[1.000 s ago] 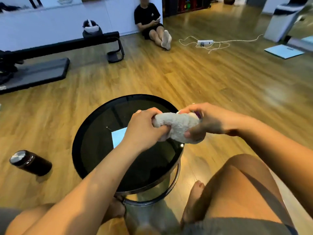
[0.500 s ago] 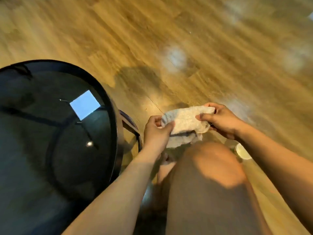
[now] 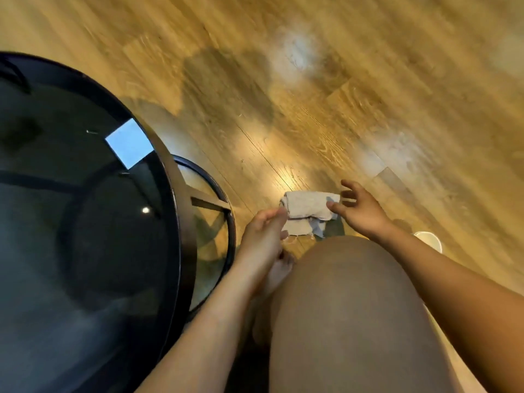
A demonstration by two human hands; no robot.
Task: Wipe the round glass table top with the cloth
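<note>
The round table with its dark glass top (image 3: 71,194) and black rim (image 3: 181,236) fills the left side. A folded whitish cloth (image 3: 307,207) lies on the wooden floor to the right of the table, just beyond my knee. My left hand (image 3: 265,232) hovers at the cloth's left end with its fingers loose, the fingertips touching or nearly touching it. My right hand (image 3: 361,209) is at the cloth's right end with fingers spread. Neither hand grips the cloth.
My bare knee and thigh (image 3: 354,307) take up the lower middle, with a foot partly hidden beside it. The table's lower ring (image 3: 232,222) sticks out near my left hand. A small white round object (image 3: 429,241) sits on the floor behind my right wrist.
Both hands carried the cloth from above the table down to the right of it and let go. The view swung down toward the floor.
</note>
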